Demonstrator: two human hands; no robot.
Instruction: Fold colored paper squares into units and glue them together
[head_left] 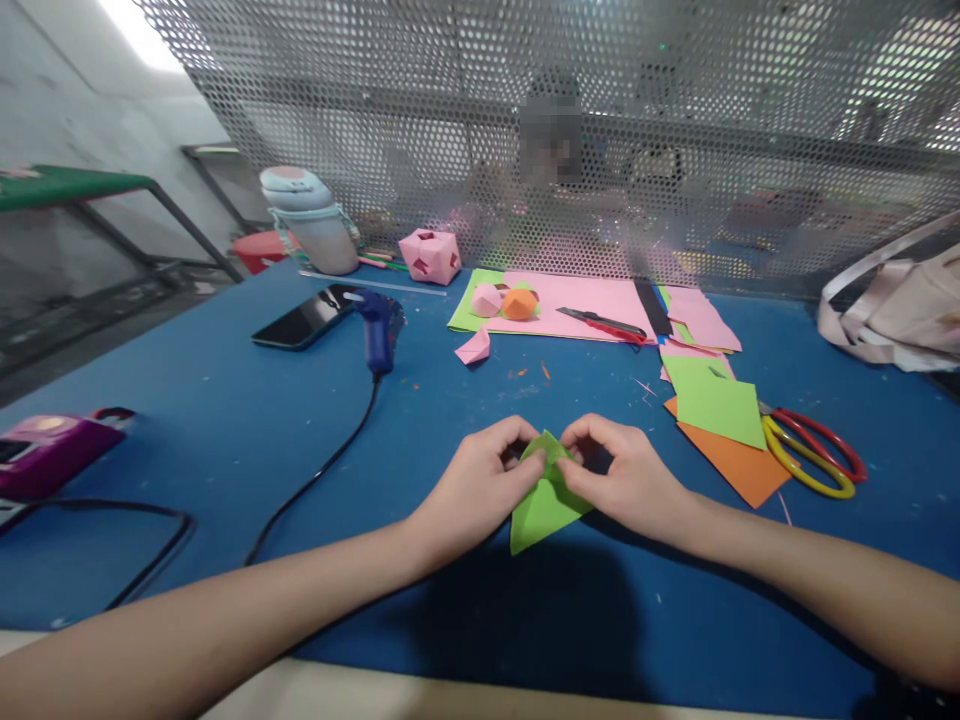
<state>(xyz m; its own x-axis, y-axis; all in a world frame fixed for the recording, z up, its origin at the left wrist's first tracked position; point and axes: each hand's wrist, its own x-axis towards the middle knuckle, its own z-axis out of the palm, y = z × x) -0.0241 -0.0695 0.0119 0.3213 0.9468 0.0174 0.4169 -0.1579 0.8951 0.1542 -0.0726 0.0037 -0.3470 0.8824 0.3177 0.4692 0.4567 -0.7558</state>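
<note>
A piece of green paper (546, 510), partly folded to a point at its top, is held between both hands just over the blue table (360, 470). My left hand (491, 475) pinches its upper left side between thumb and fingers. On the upper right side, my right hand (619, 475) grips the paper the same way, the thumb lying near the middle. Fingertips behind the paper are hidden. Beyond the hands lies a small folded pink paper piece (474, 346). A folded orange paper piece (519, 304) and a pink one (486, 300) rest on stacked sheets.
Red-and-yellow scissors (814, 455) lie right, by green squares (720, 405) and orange paper (739, 465). A box cutter (604, 324) rests on pink sheets (562, 295). Left are a blue glue gun (377, 335) with cord, a phone (307, 318) and a bottle (315, 225). A perforated screen (450, 130) stands behind.
</note>
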